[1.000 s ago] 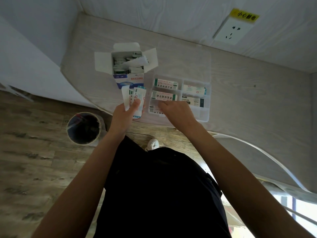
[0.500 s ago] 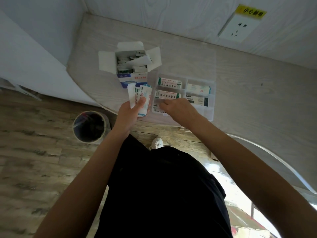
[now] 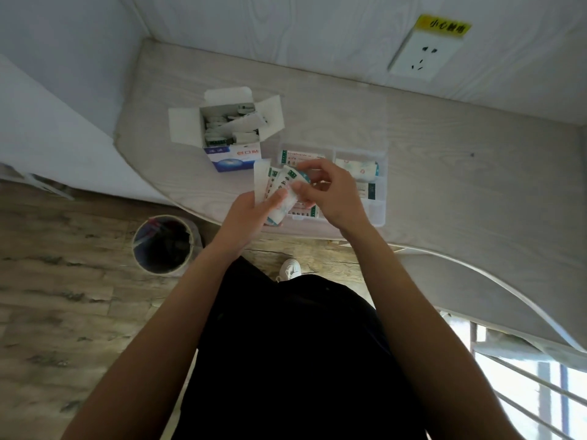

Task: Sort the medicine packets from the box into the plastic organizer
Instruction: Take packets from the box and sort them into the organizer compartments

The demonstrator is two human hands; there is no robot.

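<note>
An open white and blue box (image 3: 233, 134) stands on the table with several medicine packets inside. To its right lies the clear plastic organizer (image 3: 379, 201), with packets in its compartments. My left hand (image 3: 246, 214) grips a fan of several white and green packets (image 3: 273, 182) just left of the organizer. My right hand (image 3: 330, 192) hovers over the organizer's left compartments and pinches the top packet of that fan between thumb and fingers. The hand hides most of the front-left compartment.
The pale wood-grain table (image 3: 444, 173) has a curved front edge and meets a wall with a socket (image 3: 419, 55). A round bin (image 3: 163, 244) stands on the wooden floor at the left. A white railing (image 3: 524, 376) runs at lower right.
My right hand has lifted off the organizer's front-left compartment and moved left to the fan of packets, where it now pinches one. My left hand has stayed in place.
</note>
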